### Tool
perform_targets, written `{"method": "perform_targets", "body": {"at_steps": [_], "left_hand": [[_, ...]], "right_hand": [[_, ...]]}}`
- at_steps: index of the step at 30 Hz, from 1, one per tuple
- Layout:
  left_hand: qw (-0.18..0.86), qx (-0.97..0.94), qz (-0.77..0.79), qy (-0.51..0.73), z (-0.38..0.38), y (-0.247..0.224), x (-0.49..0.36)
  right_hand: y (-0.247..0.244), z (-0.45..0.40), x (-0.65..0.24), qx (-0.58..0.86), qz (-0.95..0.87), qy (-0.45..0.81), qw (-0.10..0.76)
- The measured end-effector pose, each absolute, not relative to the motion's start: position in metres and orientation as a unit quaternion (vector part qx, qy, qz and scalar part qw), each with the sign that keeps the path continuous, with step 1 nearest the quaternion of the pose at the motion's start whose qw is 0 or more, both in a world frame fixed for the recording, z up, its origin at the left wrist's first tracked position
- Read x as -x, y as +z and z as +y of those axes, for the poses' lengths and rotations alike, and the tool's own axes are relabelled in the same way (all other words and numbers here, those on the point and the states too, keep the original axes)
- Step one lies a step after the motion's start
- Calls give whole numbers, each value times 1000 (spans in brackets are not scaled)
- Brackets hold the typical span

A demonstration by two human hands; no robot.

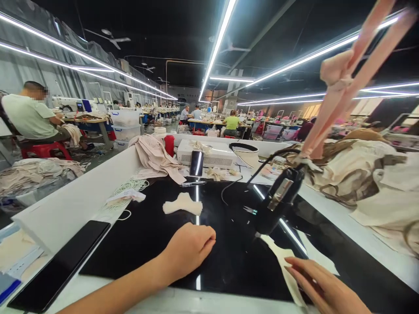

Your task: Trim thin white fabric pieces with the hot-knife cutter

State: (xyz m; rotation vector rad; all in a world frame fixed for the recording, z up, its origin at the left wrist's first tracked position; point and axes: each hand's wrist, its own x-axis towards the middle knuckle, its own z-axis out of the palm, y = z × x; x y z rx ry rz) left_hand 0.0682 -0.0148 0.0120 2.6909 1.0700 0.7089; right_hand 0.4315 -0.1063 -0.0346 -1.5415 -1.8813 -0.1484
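Note:
My left hand [190,247] is curled into a loose fist over the black glossy board [229,266], with nothing showing in it. Beyond it lies a small cream fabric piece [182,204] with a curved outline. My right hand [322,283] is at the lower right, its fingers stretched out and its fingertips at the edge of a long cream fabric strip [283,257]. A black handheld electric tool [281,198] hangs tip down from tied pink fabric straps [340,91]. Its tip is close to the strip's far end. A pale piece [316,253] lies behind my right hand.
Small snips [250,210], a pen [193,184] and a phone [196,163] are on or behind the board. A white vented box [209,152] stands at the back. Fabric piles [386,187] crowd the right, and a long black slab [62,261] lies left. Several people work beyond.

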Motion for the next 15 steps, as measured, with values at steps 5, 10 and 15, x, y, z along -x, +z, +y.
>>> {"method": "perform_targets", "body": {"at_steps": [5, 10, 15], "left_hand": [[89, -942, 257, 198, -44, 5, -105], [54, -968, 200, 139, -56, -1, -142], [41, -969, 208, 125, -58, -6, -173]], "right_hand": [[-24, -120, -412, 628, -713, -75, 302], [-27, -120, -398, 644, -711, -84, 269], [-29, -118, -395, 640, -719, -94, 252]]}}
